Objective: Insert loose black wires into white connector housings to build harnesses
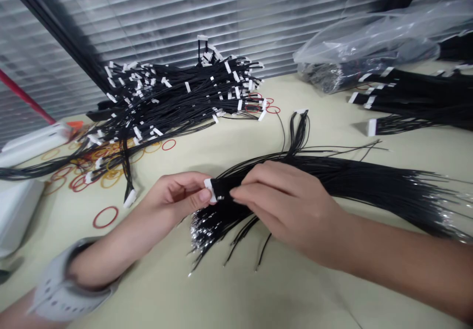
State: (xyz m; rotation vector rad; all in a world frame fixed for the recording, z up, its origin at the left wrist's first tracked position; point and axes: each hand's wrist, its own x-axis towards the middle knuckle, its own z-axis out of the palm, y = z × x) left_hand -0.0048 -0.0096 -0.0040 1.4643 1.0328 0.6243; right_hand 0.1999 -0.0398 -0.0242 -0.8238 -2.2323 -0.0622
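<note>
My left hand (181, 196) pinches a white connector (210, 190) between thumb and fingers, with black wires running right from it. Just to its right, my right hand (281, 201) has its thumb and forefinger pressed together beside a small metal wire tip (220, 198); the wire between those fingers is mostly hidden. Beneath both hands lies a thick bundle of loose black wires (354, 179) with bare metal ends at left and right. Behind the right hand, a short looped harness (298, 132) with a white connector rests against the bundle.
A large pile of black harnesses (177, 92) with white connectors lies at the back left, near red and yellow rubber bands (105, 217). A clear plastic bag (332, 68) of wires and more harnesses (417, 97) lie at the back right. White boxes (18, 211) stand at the left edge.
</note>
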